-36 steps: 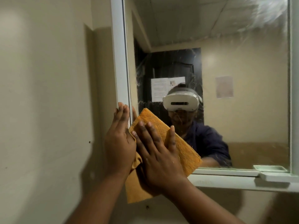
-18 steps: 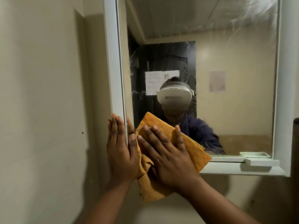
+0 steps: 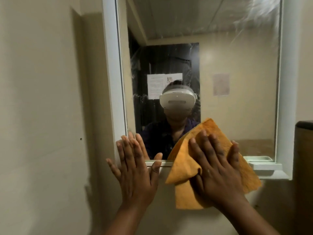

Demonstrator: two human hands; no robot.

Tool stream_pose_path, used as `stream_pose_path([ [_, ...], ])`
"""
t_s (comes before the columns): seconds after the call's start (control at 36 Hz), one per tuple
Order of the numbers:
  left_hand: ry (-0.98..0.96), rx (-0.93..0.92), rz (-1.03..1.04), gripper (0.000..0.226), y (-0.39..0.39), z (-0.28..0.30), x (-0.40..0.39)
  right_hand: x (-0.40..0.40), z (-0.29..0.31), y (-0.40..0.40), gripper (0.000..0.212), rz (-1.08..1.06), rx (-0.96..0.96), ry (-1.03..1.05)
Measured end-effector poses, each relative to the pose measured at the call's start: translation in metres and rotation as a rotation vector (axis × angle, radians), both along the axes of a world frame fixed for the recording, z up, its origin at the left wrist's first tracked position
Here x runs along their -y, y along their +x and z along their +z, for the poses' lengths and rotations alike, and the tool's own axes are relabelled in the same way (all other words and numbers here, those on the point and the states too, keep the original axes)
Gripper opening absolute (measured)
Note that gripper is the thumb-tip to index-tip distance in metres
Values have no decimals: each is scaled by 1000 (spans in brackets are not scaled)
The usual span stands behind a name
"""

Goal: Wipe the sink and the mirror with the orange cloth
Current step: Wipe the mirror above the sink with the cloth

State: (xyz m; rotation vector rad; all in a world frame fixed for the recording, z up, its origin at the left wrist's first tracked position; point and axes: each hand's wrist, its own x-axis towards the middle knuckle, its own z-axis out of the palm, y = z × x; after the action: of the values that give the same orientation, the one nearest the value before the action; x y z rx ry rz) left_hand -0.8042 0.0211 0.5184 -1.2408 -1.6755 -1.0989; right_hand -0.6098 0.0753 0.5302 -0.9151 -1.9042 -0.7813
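A wall mirror [image 3: 237, 68] in a white frame fills the upper middle of the view, with streaks across its top right. My right hand [image 3: 218, 168] lies flat, fingers spread, pressing the orange cloth [image 3: 184, 168] against the mirror's lower edge and ledge. The cloth is folded and hangs below the frame. My left hand [image 3: 135, 170] rests flat and bare on the frame's lower left corner, fingers apart, holding nothing. The sink is out of view.
A beige wall [image 3: 42, 107] runs along the left. A small white soap dish [image 3: 264, 164] sits on the ledge at the mirror's lower right. A dark-topped object [image 3: 304, 126] juts in at the right edge. The mirror reflects a person wearing a headset.
My right hand has slid the orange cloth to the right along the mirror's bottom edge, away from the left hand. The left hand stays at the lower left corner.
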Motion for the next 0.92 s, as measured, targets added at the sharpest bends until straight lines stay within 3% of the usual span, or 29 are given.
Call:
stream_pose_path([
  [0.31,-28,-105,-10,74,15,-1,-4,-2,-7,19,64,-23,-127,-62],
  [0.58,-47,-180,-53,74,17,0,-5,1,-4,6,79,3,-394,-156],
  [0.92,-49,-236,-86,74,20,-3,-5,14,-18,5,78,-13,-410,-250],
])
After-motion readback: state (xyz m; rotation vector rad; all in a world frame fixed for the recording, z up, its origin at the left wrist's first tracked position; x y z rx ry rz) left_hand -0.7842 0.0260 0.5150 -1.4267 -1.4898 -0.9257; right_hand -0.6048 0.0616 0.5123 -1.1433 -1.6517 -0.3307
